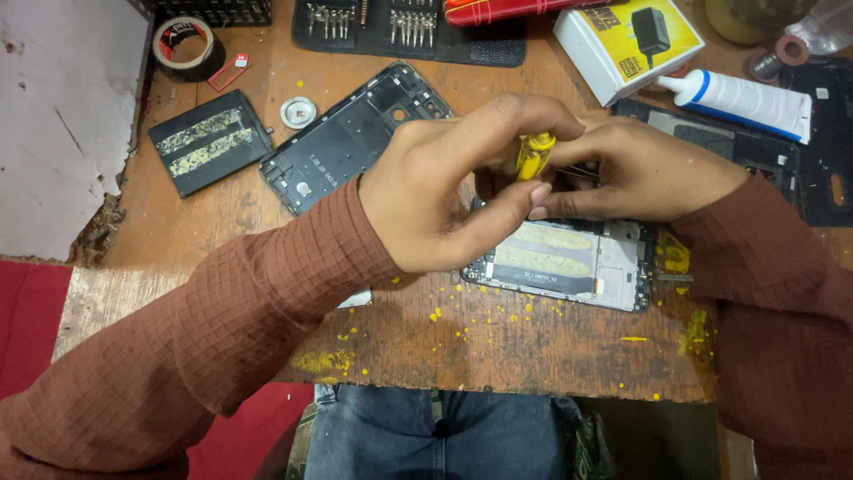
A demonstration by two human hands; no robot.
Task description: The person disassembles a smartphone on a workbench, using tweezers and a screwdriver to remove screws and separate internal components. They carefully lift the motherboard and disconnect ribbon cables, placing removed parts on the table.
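**A:** So what were the hands doing over that opened phone?

**B:** The left hand (444, 182) was pinched shut on a small yellow-handled screwdriver (535, 154), thumb and fingers wrapped round the handle, held roughly upright over the top edge of the phone chassis (569, 262). The right hand (644, 173) was curled in tight right against the left one, fingertips touching near the screwdriver. Looked like it had thin tweezers (577, 169) pinched in it, but they were mostly hidden, so I couldn't say for sure.

**A:** And the phone itself?

**B:** It lay flat on the wooden bench (498, 347), near the front edge, insides up, with pale adhesive strips showing where a battery would sit. Yellow flecks were scattered on the wood just in front of it.

**A:** Anything else lying around?

**B:** A black back frame (342, 147) sat to the left of the hands, and a loose battery (209, 151) further left, with a roll of tape (185, 46) behind it. A bit set in a black case (409, 31) sat at the back, a white charger box (622, 44) and a white glue tube (742, 100) off to the right.
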